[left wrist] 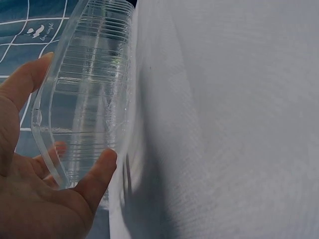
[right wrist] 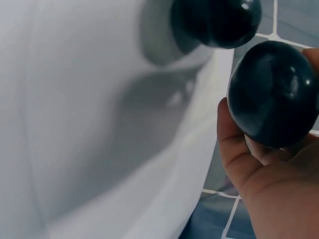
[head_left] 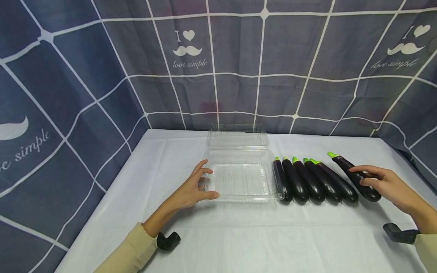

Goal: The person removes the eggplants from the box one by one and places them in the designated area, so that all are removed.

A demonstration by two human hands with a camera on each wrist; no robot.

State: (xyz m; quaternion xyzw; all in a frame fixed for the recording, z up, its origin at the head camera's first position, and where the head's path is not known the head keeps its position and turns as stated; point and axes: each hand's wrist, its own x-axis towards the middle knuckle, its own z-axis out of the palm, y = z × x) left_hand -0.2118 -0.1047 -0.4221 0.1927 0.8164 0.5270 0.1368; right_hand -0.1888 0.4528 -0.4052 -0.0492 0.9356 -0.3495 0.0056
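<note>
A clear plastic clamshell container (head_left: pixel 239 199) lies with its lid (head_left: pixel 237 140) folded back at the far side. My left hand (head_left: pixel 191 191) holds its near left corner, thumb at the front and fingers along the left side; some fingers show through the plastic in the left wrist view. Over on the right, my right hand (head_left: pixel 389 185) grips a dark eggplant (head_left: pixel 348 167) with a green stem end. Its shadow falls apart from it in the right wrist view, so it appears raised off the table. The container's inside holds nothing visible.
Several more eggplants (head_left: pixel 307 180) lie side by side between the container and my right hand, stems pointing away. The leftmost one is right against the container's edge. A white cloth covers the table (head_left: pixel 239 242). Grey-blue checked curtains (head_left: pixel 235 94) hang behind and at both sides.
</note>
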